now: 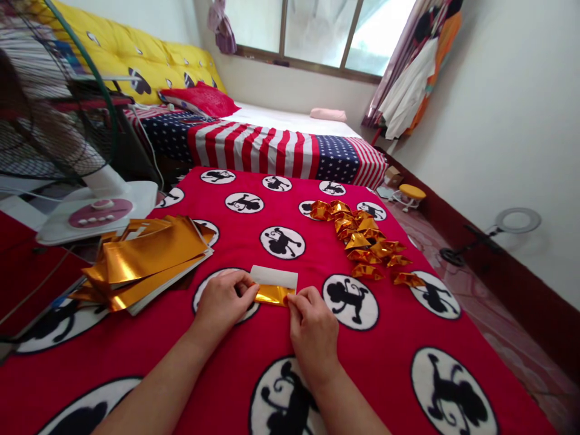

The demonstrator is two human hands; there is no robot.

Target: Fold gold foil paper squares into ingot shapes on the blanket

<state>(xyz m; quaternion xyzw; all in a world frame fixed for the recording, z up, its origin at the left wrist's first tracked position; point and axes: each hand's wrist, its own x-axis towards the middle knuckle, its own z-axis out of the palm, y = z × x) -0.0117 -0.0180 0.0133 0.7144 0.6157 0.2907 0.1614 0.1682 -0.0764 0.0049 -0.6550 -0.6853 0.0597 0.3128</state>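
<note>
A sheet of gold foil paper (272, 295) lies in front of me, its near part folded over with the gold side up and its white back showing beyond the fold. My left hand (229, 295) pinches the left end of the fold between thumb and fingers. At the right end, my right hand (312, 320) grips the same strip with closed fingers. To the left lies a loose stack of gold foil sheets (154, 254). Several folded gold paper ingots (357, 238) sit in a cluster to the right, beyond my right hand.
A red cloth with monkey prints (389, 374) covers the surface under my hands. An electric fan (102, 208) stands at the left. Farther back is a bed (272, 145) with a flag-patterned cover. A yellow stool (411, 191) and a ring light (516, 219) stand at the right.
</note>
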